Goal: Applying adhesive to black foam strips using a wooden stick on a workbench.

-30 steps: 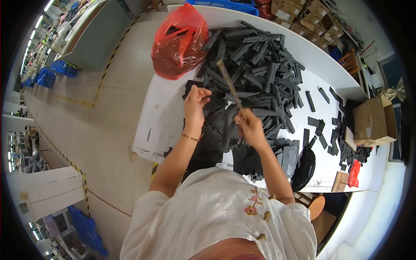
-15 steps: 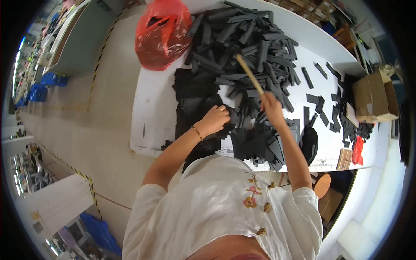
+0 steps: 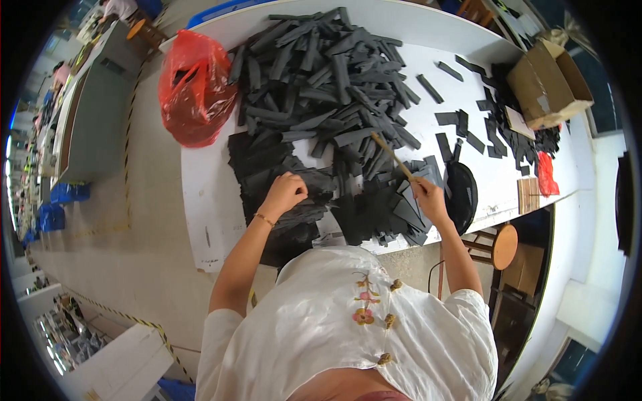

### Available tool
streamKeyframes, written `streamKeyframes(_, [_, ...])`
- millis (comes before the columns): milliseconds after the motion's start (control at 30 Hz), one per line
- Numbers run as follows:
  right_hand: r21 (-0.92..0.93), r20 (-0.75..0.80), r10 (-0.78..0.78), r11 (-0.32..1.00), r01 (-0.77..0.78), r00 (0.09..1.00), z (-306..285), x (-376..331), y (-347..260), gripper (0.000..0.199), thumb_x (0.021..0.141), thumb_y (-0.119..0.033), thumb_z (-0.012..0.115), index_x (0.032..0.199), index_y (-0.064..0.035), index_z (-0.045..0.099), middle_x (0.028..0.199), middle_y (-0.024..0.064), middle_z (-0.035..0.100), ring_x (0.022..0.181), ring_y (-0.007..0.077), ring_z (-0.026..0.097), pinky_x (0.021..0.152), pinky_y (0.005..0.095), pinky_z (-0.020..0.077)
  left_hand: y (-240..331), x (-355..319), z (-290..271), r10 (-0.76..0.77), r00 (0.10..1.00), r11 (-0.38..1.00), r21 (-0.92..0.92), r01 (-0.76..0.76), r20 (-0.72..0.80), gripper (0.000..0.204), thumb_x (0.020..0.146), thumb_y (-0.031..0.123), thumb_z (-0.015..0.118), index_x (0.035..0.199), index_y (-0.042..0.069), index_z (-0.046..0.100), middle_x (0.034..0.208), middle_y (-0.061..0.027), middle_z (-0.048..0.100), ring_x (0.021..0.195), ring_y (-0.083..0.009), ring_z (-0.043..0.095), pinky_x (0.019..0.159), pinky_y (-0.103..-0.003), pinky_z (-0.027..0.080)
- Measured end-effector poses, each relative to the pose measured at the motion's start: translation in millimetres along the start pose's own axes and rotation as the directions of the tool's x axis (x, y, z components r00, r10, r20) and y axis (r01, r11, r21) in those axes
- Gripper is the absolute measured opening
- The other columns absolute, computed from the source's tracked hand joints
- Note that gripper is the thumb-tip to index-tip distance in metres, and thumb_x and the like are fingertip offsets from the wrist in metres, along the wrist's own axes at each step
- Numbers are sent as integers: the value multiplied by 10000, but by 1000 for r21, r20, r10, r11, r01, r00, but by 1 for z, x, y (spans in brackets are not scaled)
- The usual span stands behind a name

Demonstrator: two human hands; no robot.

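My right hand [image 3: 429, 199] grips the near end of a thin, light wooden stick [image 3: 393, 156], which slants up and left over the dark strips. My left hand [image 3: 286, 194] is closed, fingers curled, over a layered stack of flat black pieces [image 3: 257, 164]; whether it pinches one of them is hidden. Between my hands, more flat dark pieces [image 3: 364, 212] lie overlapped along the table's near edge. Beyond them rises a big heap of dark grey folded strips [image 3: 314, 73]. A black rounded object [image 3: 461, 194] lies just right of my right hand.
A red plastic bag [image 3: 197, 93] stands at the white table's [image 3: 207, 220] left side. Loose strips [image 3: 429, 88] are scattered to the right, near an open cardboard box [image 3: 552, 83] and a small red bag [image 3: 548, 175]. A round wooden stool [image 3: 505, 247] is beside the table's near edge.
The view has shifted, so the table's contents sit further left. My left hand has drawn back from the middle onto the black stack. My right hand, still holding the stick, has come nearer the table's front edge.
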State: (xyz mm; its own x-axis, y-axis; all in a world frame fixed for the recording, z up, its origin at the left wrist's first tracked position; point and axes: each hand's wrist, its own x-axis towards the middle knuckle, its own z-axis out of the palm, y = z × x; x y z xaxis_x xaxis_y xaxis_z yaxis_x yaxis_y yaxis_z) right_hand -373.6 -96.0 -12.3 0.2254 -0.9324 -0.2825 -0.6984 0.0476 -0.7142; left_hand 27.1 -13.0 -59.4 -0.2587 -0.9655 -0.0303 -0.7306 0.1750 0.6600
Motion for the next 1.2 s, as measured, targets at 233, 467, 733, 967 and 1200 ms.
streamKeyframes(233, [-458,-375,92,847,-270,923,-105,19,92,178,904,-189,507,998,-80,611,824,194,668,815,379,655,695,476,497,18,3,-11,-81,993,991,-114,72,-81,112,678,91,725,725,44,634,805,-72,620,861,-279,563,777,-372,466])
streamKeyframes(467, [-693,-340,100,646,-321,935,-133,84,137,177,884,-135,482,935,-57,632,871,198,676,847,384,662,738,467,527,41,2,-12,-140,966,989,-78,126,-218,140,708,66,733,765,24,612,819,-67,620,822,-253,567,722,-338,469])
streamKeyframes(733, [-464,-530,-22,844,-268,848,-127,143,164,207,907,-152,440,1012,-56,590,846,237,664,825,415,654,730,509,512,61,5,-15,-192,932,981,-78,176,-306,137,730,39,727,816,23,622,829,-61,632,775,-230,572,667,-314,468])
streamKeyframes(967, [-353,-677,167,780,-516,717,-164,174,189,177,854,-86,460,975,-20,572,815,236,659,791,410,659,688,502,522,77,19,-18,-277,914,959,-149,243,-297,123,750,56,711,821,18,618,834,-85,624,803,-260,584,701,-329,483])
streamKeyframes(1200, [-469,-503,60,819,-331,862,-122,239,121,180,862,-79,456,986,-22,573,901,220,664,858,393,655,724,489,521,93,28,-17,-236,919,972,-98,215,-318,127,769,48,704,849,1,618,852,-83,626,809,-237,591,713,-309,488])
